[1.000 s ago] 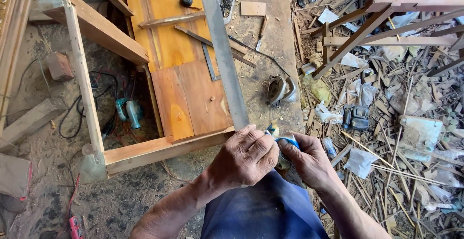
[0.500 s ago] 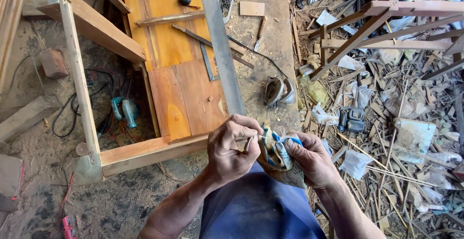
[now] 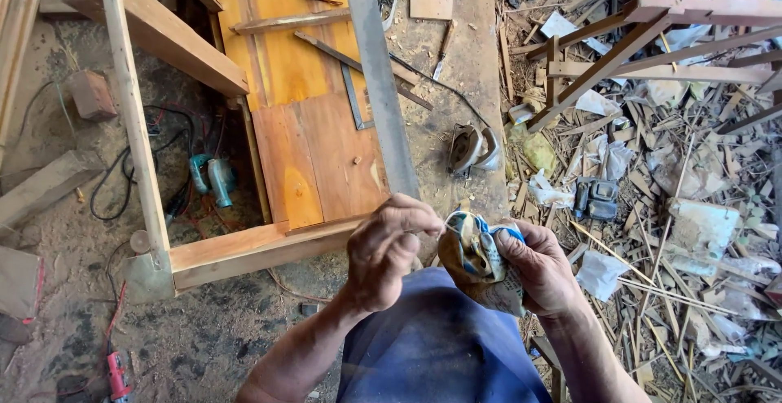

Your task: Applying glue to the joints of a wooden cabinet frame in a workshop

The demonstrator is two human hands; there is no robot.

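So I've got this crumpled little bag [image 3: 476, 260], blue and white print on brownish paper or plastic, gripped in my right hand [image 3: 542, 268], thumb pressed over the front of it, held up just above my lap in the blue trousers [image 3: 436, 354]. My left hand [image 3: 387, 248] is right beside it with the fingers curled in tight, fingertips pinched at the bag's mouth; can't tell if there's anything small between them. Just past my hands is the wooden frame [image 3: 244, 248] with the orange plywood panel [image 3: 314, 126] inside it, and a long grey metal straightedge [image 3: 383, 93] lies across the panel toward me. A circular saw [image 3: 472, 146] sits on the dusty ground near the panel's right edge, and a teal power drill [image 3: 212, 179] lies under the frame among the cables. Scrap wood [image 3: 652, 207] everywhere off to my right.
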